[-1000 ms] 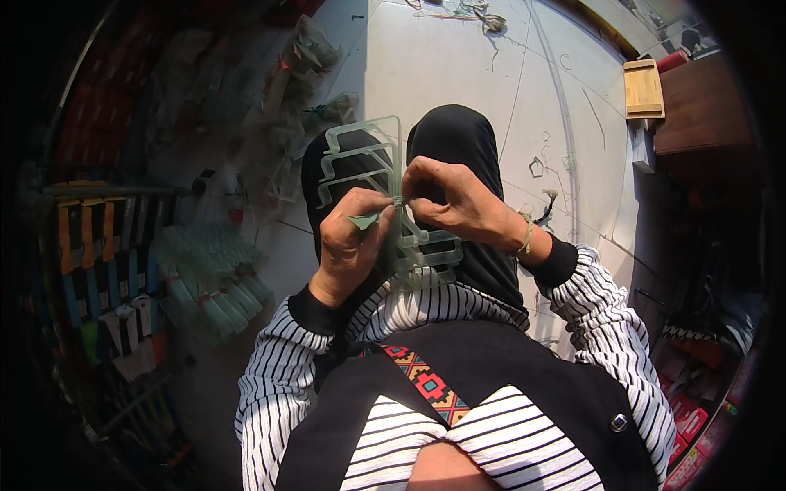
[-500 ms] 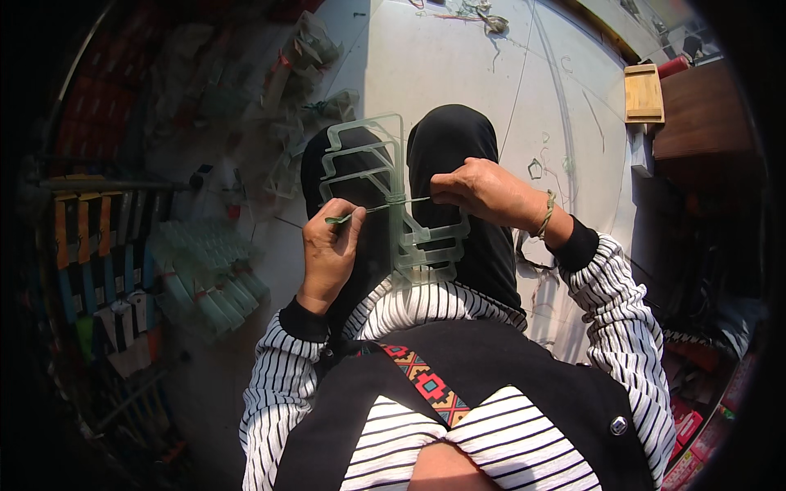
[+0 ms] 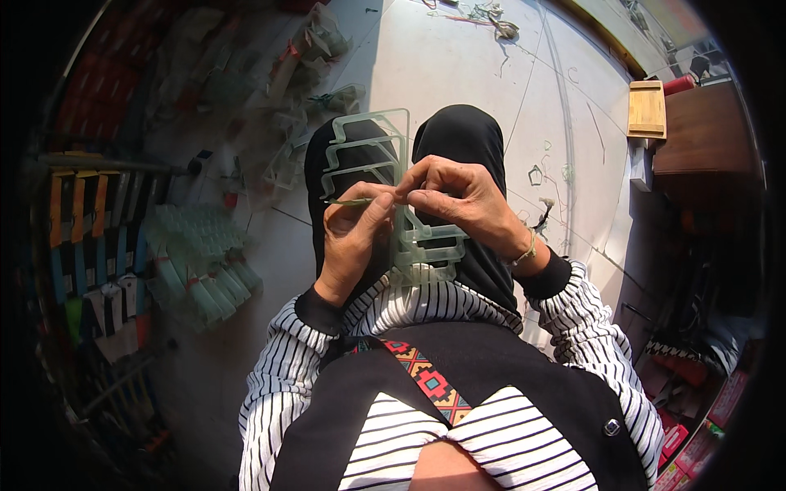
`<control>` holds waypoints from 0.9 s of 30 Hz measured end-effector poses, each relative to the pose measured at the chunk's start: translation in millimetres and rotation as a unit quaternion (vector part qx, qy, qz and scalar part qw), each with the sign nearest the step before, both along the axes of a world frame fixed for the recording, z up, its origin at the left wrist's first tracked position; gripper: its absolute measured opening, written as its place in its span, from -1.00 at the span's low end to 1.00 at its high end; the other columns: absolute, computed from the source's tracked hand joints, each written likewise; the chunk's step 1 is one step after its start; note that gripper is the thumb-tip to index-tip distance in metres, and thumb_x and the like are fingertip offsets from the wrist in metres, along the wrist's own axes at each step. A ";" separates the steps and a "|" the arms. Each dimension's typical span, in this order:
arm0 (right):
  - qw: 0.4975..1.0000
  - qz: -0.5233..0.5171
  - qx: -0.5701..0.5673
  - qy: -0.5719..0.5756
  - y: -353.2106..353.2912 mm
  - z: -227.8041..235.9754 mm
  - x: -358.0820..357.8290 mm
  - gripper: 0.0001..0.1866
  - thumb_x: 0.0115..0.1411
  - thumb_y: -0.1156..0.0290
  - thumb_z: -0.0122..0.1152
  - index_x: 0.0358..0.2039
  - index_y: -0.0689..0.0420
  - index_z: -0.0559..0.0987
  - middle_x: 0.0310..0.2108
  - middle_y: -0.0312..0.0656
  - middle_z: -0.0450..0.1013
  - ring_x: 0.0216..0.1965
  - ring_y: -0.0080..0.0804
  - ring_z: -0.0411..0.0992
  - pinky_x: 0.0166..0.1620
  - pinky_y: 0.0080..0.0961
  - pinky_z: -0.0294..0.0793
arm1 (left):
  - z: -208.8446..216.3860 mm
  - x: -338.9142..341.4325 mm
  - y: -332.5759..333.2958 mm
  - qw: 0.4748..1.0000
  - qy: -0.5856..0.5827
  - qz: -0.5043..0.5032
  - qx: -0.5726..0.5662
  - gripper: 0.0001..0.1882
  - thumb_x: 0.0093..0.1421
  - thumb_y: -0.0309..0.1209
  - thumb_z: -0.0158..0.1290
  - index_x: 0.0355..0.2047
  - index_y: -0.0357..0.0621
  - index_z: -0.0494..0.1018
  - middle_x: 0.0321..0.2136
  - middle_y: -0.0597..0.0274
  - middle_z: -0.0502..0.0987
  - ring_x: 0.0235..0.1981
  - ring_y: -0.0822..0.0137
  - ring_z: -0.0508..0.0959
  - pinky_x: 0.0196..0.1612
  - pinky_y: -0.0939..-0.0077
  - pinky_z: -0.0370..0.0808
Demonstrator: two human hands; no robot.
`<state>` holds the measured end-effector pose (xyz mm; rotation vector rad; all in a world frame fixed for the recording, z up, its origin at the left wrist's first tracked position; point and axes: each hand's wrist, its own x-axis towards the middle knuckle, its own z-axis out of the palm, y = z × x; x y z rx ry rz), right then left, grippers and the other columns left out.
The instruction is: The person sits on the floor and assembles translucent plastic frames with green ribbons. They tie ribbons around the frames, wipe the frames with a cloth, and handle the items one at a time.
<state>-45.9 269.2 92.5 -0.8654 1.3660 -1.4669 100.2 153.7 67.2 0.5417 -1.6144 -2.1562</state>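
Note:
A bundle of translucent pale-green plastic brackets (image 3: 426,234) rests upright against my lap, its hooked arms spreading to both sides of a central stem. My left hand (image 3: 352,233) is closed at the left of the stem, pinching a thin green string (image 3: 347,202) whose flat end pokes out past the fingers. From the right, my right hand (image 3: 460,196) meets it at the stem, thumb and forefinger pressed together. The fingers cover the spot where the string goes round the bundle, and the strand in the right pinch is hidden.
More bundled pale-green brackets (image 3: 201,266) lie on the floor at the left, beside a rack of hand tools (image 3: 90,237). Further plastic pieces (image 3: 315,49) are heaped at the far left. Scraps of string (image 3: 503,29) litter the tiles. A small wooden stool (image 3: 647,109) stands far right.
Both hands, apart with the string pulled tight between them and the stem, have come together at the stem. The right hand moved left; the left hand moved right.

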 end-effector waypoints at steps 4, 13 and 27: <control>0.986 -0.069 -0.035 -0.150 -2.8 -6.9 7.2 -0.72 0.27 0.22 0.00 -0.49 0.14 0.38 -0.57 -0.33 0.40 -0.55 -0.66 0.28 -0.47 -0.72 0.29 | -9.7 -3.8 -1.0 0.994 0.023 0.011 0.102 -0.80 0.27 -0.33 -0.07 -0.44 -0.18 0.39 -0.53 0.26 0.48 -0.67 0.60 0.31 -0.63 0.75 0.21; 0.971 -0.130 0.053 -0.195 -8.6 -10.6 4.6 -0.65 0.28 0.12 -0.05 -0.57 0.03 0.29 -0.70 -0.45 0.11 -0.67 -0.68 0.05 -0.63 -0.74 0.00 | -13.9 -4.5 -3.0 0.992 0.041 0.044 0.113 -0.80 0.25 -0.35 -0.05 -0.48 -0.19 0.39 -0.55 0.20 0.50 -0.72 0.65 0.19 -0.64 0.77 0.12; 0.964 -0.141 0.054 -0.219 -10.1 -18.3 -0.8 -0.65 0.26 0.16 0.00 -0.60 0.06 0.29 -0.68 -0.42 0.18 -0.66 -0.65 0.12 -0.57 -0.71 0.11 | -7.2 -6.4 -1.1 0.993 0.031 0.043 0.105 -0.84 0.23 -0.38 -0.01 -0.41 -0.19 0.46 -0.49 0.24 0.55 -0.70 0.70 0.24 -0.63 0.81 0.13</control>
